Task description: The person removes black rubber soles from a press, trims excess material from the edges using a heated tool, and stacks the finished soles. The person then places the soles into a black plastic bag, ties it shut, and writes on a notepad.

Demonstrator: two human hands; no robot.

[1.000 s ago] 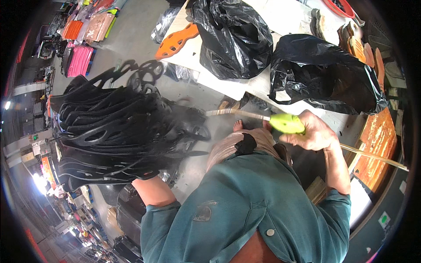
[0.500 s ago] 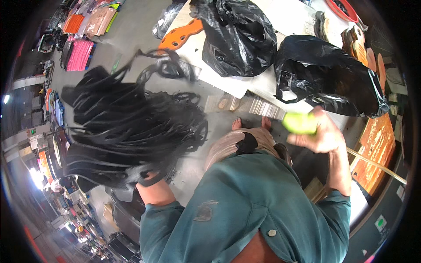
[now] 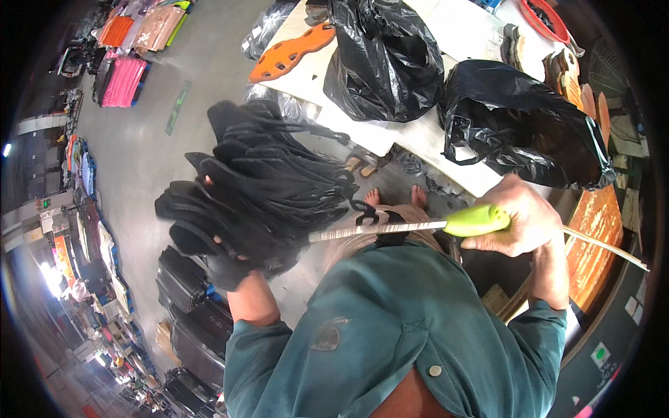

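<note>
A thick bundle of black, flat, round-ended pieces with thin strips and loops (image 3: 279, 164) hangs at the left. My left hand (image 3: 233, 261) is closed on its near side; most of the fingers are hidden among the pieces. At the right, my right hand (image 3: 519, 219) is wrapped round the bright green handle of a long, narrow knife (image 3: 477, 220). Its pale, striped-looking blade points left across my waist, and the tip lies beside or over the lower right edge of the bundle; I cannot tell whether they touch.
Two black plastic bags (image 3: 383, 76), (image 3: 529, 125) sit on a pale table (image 3: 468, 174) ahead. An orange sole-shaped piece with holes (image 3: 289, 54) lies at its left end, a red basin (image 3: 543, 21) at the far right. Black crates (image 3: 198, 317) stand left; a thin stick (image 3: 606, 249) juts out right.
The black bundle has swung rightward, closer to my body, and its loose strips have settled somewhat. The knife's blade has come down and now lies nearly level toward the bundle.
</note>
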